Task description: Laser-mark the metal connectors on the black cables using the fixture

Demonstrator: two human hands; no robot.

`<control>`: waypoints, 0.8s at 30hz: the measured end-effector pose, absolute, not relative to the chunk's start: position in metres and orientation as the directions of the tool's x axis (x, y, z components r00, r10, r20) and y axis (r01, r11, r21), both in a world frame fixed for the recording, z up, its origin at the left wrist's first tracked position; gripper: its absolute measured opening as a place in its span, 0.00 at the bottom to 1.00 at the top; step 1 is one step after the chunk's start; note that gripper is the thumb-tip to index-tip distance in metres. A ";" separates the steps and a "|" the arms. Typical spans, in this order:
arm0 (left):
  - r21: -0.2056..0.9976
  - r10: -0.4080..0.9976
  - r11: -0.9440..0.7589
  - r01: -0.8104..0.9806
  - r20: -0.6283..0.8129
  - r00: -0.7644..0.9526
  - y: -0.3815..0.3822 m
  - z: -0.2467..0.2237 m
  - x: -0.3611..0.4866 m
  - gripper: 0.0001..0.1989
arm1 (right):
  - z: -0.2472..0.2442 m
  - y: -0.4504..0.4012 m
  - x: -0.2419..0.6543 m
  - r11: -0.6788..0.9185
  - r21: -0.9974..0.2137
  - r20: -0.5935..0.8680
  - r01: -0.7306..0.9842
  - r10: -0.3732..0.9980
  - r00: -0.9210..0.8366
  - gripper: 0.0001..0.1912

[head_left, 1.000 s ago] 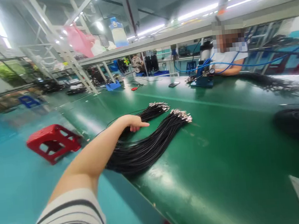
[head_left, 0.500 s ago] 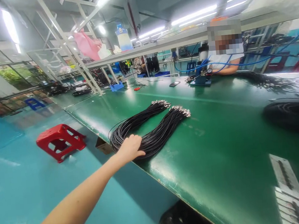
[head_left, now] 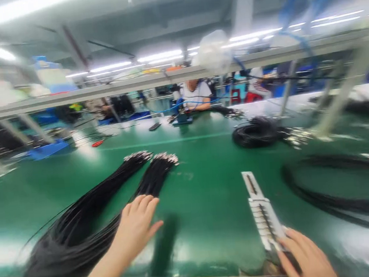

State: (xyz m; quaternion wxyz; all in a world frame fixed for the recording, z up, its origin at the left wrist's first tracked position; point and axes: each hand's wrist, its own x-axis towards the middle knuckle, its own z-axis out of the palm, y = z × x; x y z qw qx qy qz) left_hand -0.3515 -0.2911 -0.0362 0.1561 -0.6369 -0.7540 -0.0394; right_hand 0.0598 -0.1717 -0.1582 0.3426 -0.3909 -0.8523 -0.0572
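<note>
My left hand [head_left: 140,222] is above the green table with its fingers stretched out and thumb apart, holding nothing. Just under and beside it lies a thick bundle of black cables [head_left: 71,217], bent in a U, its two ends with silvery tips pointing away from me. At the lower right, my right hand [head_left: 306,253] is at the near end of a slotted metal fixture [head_left: 259,218]. Its thumb and fingers are apart around a dark part there; blur hides whether they touch it.
A black cable coil [head_left: 255,132] with metal tips and a larger loop of cables [head_left: 332,199] lie on the right. Across the table [head_left: 203,167] a co-worker [head_left: 196,95] sits behind a small blue press [head_left: 181,115]. A phone [head_left: 155,126] and a blue tray [head_left: 48,149] lie farther back.
My view has swung to the right. My left hand has come off the bend of the cable bundle and lifted. My right hand has entered view at the metal fixture.
</note>
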 end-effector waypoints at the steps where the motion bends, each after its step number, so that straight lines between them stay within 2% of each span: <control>1: -0.036 0.950 0.056 0.998 0.308 -0.042 -0.270 -0.039 -0.331 0.19 | -0.143 -0.174 0.057 0.669 -0.204 0.578 0.715 0.672 -0.464 0.11; 3: 0.201 0.936 -0.213 0.956 0.323 0.140 -0.222 -0.049 -0.286 0.17 | -0.112 -0.171 0.052 0.629 -0.307 0.413 0.715 0.764 -0.495 0.09; 5: 0.416 0.910 -0.378 0.827 0.330 0.250 -0.170 -0.064 -0.242 0.14 | -0.086 -0.159 0.054 0.561 -0.427 0.253 0.710 0.827 -0.502 0.11; 6: 0.492 0.904 -0.404 0.771 0.345 0.254 -0.145 -0.073 -0.222 0.13 | -0.076 -0.150 0.057 0.517 -0.464 0.214 0.719 0.853 -0.476 0.11; 8: 0.582 0.918 -0.347 0.735 0.372 0.138 -0.102 -0.091 -0.194 0.10 | -0.063 -0.128 0.067 0.419 -0.467 0.196 0.779 0.908 -0.371 0.12; 11: 0.641 0.933 -0.240 0.729 0.360 -0.009 -0.065 -0.114 -0.182 0.06 | -0.058 -0.090 0.082 0.258 -0.389 0.210 0.884 0.960 -0.187 0.13; 16: 0.707 0.931 -0.229 0.669 0.359 -0.062 -0.058 -0.130 -0.197 0.06 | -0.071 -0.037 0.078 0.038 -0.305 0.190 0.952 0.981 0.022 0.18; 18: 0.734 0.932 -0.222 0.641 0.353 -0.082 -0.058 -0.132 -0.201 0.07 | -0.076 -0.022 0.070 -0.040 -0.284 0.156 0.958 0.984 0.088 0.16; 21: 0.760 0.935 -0.221 0.611 0.343 -0.088 -0.058 -0.133 -0.200 0.06 | -0.077 -0.007 0.062 -0.096 -0.287 0.099 0.953 0.987 0.129 0.12; 24: 0.776 0.938 -0.211 0.595 0.332 -0.101 -0.057 -0.131 -0.197 0.06 | -0.064 0.001 0.067 -0.099 -0.329 0.075 0.939 0.989 0.130 0.11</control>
